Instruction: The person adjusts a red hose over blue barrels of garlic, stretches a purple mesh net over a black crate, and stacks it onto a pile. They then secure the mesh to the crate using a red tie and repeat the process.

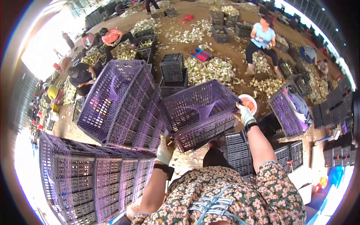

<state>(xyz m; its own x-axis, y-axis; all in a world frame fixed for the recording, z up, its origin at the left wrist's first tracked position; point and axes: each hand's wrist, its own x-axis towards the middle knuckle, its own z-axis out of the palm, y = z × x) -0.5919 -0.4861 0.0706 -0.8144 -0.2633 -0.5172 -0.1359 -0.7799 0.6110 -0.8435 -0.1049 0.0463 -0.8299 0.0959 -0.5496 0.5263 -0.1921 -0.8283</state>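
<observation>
Over stacked crates (93, 180), left hand (165, 150) and right hand (245, 114) clamped on purple crate (198, 112) (fingertips hidden)

Both gloved hands are on one purple crate (200, 112), left hand (165, 149) gripping its near bottom corner, right hand (245, 113) clamped on the far rim, and the crate hangs tilted above the ground. Just beside it on the left a second purple crate (118, 101) leans on a stack of purple crates (93, 176). Farther back, a person in a light blue top (262, 35) sits among pale heaps (210, 69) and black crates (172, 67).
</observation>
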